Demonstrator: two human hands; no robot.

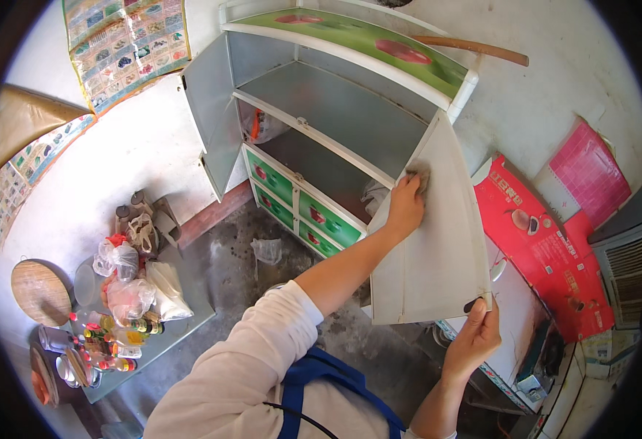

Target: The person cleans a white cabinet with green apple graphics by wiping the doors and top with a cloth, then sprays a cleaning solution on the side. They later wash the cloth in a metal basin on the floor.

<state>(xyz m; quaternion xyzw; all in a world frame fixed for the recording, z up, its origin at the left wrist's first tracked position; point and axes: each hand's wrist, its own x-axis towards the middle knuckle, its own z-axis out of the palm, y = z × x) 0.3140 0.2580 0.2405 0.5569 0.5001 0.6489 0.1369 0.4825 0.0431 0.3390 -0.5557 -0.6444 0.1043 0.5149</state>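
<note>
A white-framed cabinet (321, 126) with green apple-printed panels stands before me, its upper doors swung wide. My left hand (407, 203) presses a greyish-brown cloth (422, 174) against the inner face of the pale right door (430, 247). At that door's lower outer corner, my right hand (473, 335) grips the edge, its thumb on the near face and the other fingers partly hidden behind. The left door (211, 104) is folded out towards the wall. Inside on the lower shelf, a plastic bag with something orange (263, 126) sits at the left and a pale bag (374, 195) at the right.
To the left, a low table (203, 315) holds several bottles (115, 335), plastic bags (129, 299) and jars. A round wooden board (41, 291) leans at the wall. Red printed cardboard (540, 241) stands behind a white-topped counter (518, 324) at right. A plastic bag (266, 250) lies on the floor.
</note>
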